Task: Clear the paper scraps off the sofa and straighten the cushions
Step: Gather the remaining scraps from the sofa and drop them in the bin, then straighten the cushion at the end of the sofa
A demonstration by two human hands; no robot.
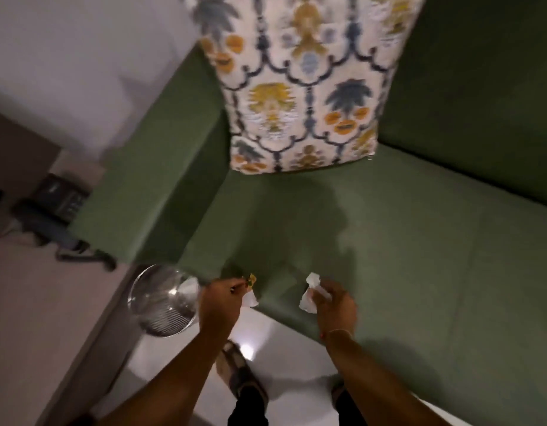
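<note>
I stand at the front edge of a green sofa (pixel 389 241). My left hand (pixel 220 299) is closed on paper scraps (pixel 250 298), one white and one with yellow and green print, right at the seat's front edge. My right hand (pixel 335 302) grips a crumpled white paper scrap (pixel 309 295) just above the seat. A patterned cushion (pixel 299 84) with blue, yellow and orange motifs leans upright against the backrest near the left armrest (pixel 149 179). The rest of the visible seat is bare green fabric.
A shiny metal waste bin (pixel 163 299) stands on the floor to the left of my left hand, beside the armrest. A dark telephone (pixel 55 198) with a cord sits on a low surface further left. My feet (pixel 241 373) rest on glossy white floor.
</note>
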